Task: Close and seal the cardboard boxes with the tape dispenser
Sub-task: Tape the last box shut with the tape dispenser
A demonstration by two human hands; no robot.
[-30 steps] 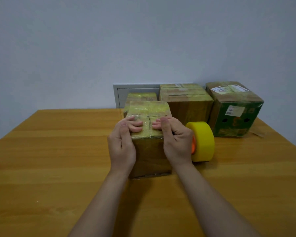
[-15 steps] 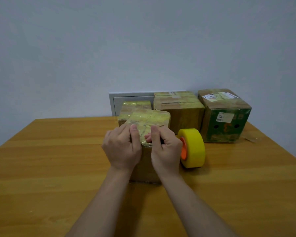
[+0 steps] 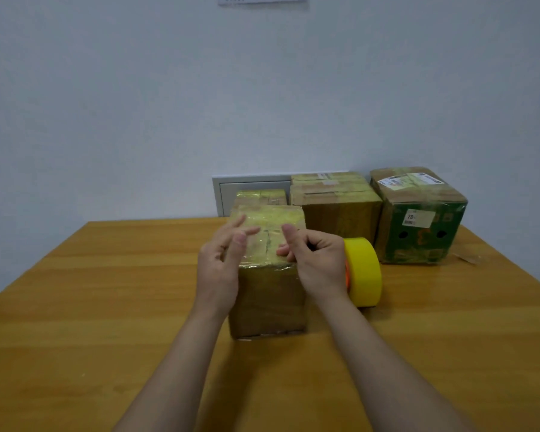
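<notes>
A small cardboard box stands on the wooden table in front of me, its top covered in yellowish tape. My left hand hovers at the box's upper left edge with fingers straight and spread, gripping nothing. My right hand is at the upper right edge, thumb raised and fingers loosely curled, the fingertips near the taped top; I see nothing held in it. The yellow tape roll with an orange core stands on edge just right of the box, partly hidden behind my right hand.
Three more taped boxes stand at the table's back edge: a small one behind the near box, a brown one, and a green printed one at the right. A grey wall panel is behind them.
Both hands have lifted off the box top, where they were pressing the tape down. The left fingers have straightened and the right thumb has come up. The view has tilted upward.
</notes>
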